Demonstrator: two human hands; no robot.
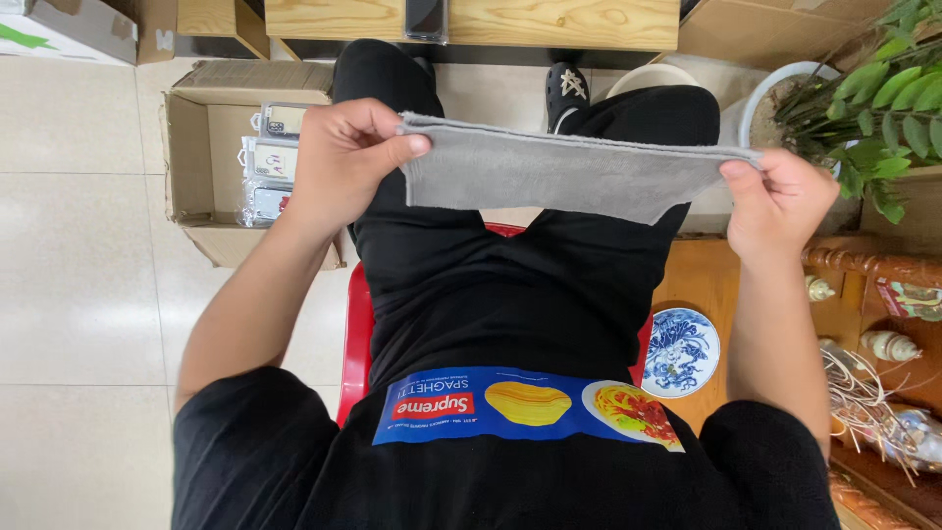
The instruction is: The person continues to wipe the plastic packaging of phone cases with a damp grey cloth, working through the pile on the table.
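Two hands hold one grey cloth (559,177) stretched between them above the person's lap. The cloth is soft-looking, plain mid-grey and folded into a long flat band, its upper edge pulled nearly straight and its lower edge sagging a little toward the right. The left hand (343,157) pinches the cloth's left end, thumb on top and fingers curled behind. The right hand (780,201) grips the right end the same way, thumb pressing down on the corner. Both hands are closed on the cloth and held well apart, the full length of the band between them.

Just beyond and to the outer side of the left hand, an open cardboard box (196,147) lies on the pale tiled floor. Inside it sits a stack of flat clear-wrapped packets (270,162), partly hidden by the left hand. Beyond the right hand stands a white pot (775,93) holding a green leafy plant (898,98). Below the right forearm, a blue and white patterned plate (680,351) rests on a wooden surface.
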